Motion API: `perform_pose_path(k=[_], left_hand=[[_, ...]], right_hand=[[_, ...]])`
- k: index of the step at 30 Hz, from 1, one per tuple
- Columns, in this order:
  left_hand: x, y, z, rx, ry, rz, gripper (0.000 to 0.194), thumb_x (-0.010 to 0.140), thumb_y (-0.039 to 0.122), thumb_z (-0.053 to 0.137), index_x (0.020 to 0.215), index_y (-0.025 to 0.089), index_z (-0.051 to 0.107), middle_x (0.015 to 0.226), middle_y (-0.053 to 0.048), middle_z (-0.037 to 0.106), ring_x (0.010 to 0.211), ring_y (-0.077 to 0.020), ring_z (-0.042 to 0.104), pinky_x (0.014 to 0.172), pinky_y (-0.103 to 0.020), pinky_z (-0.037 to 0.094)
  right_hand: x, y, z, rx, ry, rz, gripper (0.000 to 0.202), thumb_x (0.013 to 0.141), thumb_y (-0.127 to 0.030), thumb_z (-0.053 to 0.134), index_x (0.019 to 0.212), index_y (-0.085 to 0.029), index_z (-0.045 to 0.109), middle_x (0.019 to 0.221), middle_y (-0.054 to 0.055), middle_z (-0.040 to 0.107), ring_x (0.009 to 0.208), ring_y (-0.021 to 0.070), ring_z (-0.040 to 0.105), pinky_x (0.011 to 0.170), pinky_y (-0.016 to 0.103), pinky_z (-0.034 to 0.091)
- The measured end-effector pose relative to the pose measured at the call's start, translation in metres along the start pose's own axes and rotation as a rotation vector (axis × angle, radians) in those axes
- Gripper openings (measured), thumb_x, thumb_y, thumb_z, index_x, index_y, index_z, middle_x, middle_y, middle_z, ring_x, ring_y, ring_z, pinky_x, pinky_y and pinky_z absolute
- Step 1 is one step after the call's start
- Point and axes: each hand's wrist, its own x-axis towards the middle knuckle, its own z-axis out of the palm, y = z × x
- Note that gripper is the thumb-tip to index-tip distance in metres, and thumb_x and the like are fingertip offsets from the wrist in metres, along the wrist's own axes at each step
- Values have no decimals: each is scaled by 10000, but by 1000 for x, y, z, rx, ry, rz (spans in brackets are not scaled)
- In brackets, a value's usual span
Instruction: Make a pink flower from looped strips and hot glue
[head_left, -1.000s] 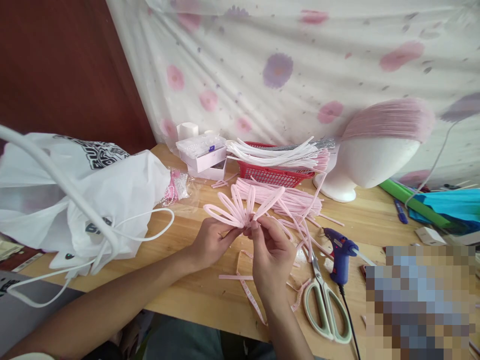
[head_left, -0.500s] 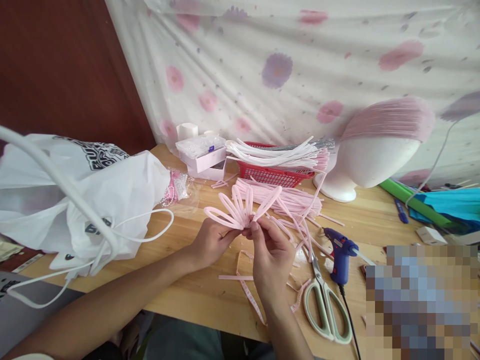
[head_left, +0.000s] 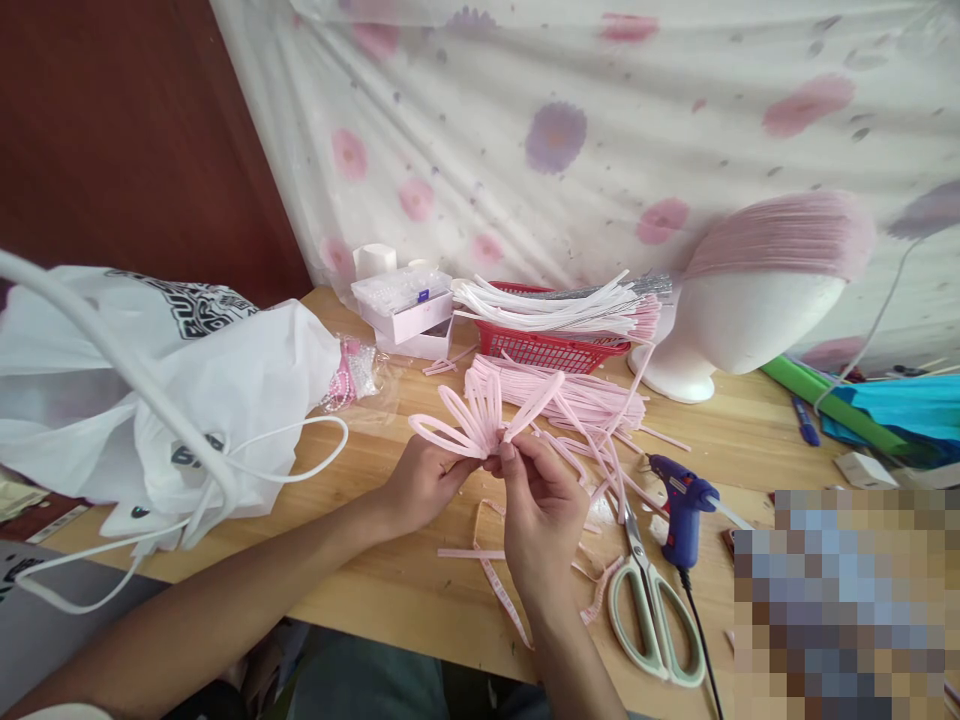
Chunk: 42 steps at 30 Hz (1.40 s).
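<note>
While the left hand (head_left: 424, 487) pinches the pink loops (head_left: 482, 425) mid-frame by their base, the right hand (head_left: 546, 510) grips the rightmost between narrowed fingers; arranging seems underway, the next move needing steady pressure.

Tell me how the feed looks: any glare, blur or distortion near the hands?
Head view, middle: soft light, no harsh glare on the pink loops; left hand and right hand look fairly sharp. Head view, right side: the mannequin head looks stretched, probably by the wide lens; a pixelated block masks the lower right.
</note>
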Motion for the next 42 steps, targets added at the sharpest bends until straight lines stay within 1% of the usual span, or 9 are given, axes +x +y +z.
perform_pose_path(k=[5,12,17,20,23,27,32,35,42], left_hand=[[-2,-2,1,19,7,-19,252,975,225,568,835,162,768,840,-61,802,823,-212,762,764,-294,573],[-2,0,2,33,50,-16,226,955,211,599,825,165,778,841,-60,812,800,-212,773,729,-276,587],[0,3,1,34,72,8,205,950,195,606,846,178,781,845,-53,811,801,-200,769,766,-277,589],[1,5,1,37,94,13,218,945,197,614,793,165,767,752,-33,784,703,-171,737,713,-253,564],[0,6,1,85,105,-5,265,946,211,619,722,142,742,633,-7,720,566,-123,639,601,-215,490],[-1,6,1,139,107,-7,358,954,261,614,633,129,700,521,22,595,507,-92,519,527,-200,402],[-2,5,2,144,112,-4,409,970,310,590,614,131,679,520,20,579,511,-88,500,538,-198,404],[-2,5,2,136,105,1,412,975,307,578,616,131,678,533,11,602,508,-91,507,545,-202,418],[-4,3,3,145,95,1,375,960,253,599,610,133,666,536,15,597,515,-95,532,545,-205,416]], right_hand=[[-1,3,-1,-16,10,8,162,908,-331,661,959,-189,721,951,80,742,828,193,707,719,344,603],[-1,7,-2,-41,10,-17,164,917,-337,653,954,-193,721,926,76,734,864,213,706,748,372,592],[-1,7,-2,-39,11,-52,144,930,-320,636,950,-200,713,903,65,721,826,199,691,722,353,570],[-2,4,-3,-54,30,-79,127,940,-305,625,930,-204,702,858,42,701,793,183,681,730,344,562],[-3,5,-7,-111,52,-91,119,948,-286,610,924,-205,694,804,17,673,718,162,660,702,329,555],[-4,9,-11,-320,42,-168,133,947,-250,583,910,-199,701,852,43,693,766,180,665,725,346,551],[-7,9,-9,-427,7,-282,158,952,-202,554,943,-211,712,892,49,706,769,173,666,681,317,556],[-8,11,-7,-430,16,-294,150,954,-196,563,957,-208,712,911,53,710,760,170,674,661,308,564],[-8,18,-7,-421,6,-286,152,952,-186,567,968,-193,718,927,64,717,820,190,695,736,342,578]])
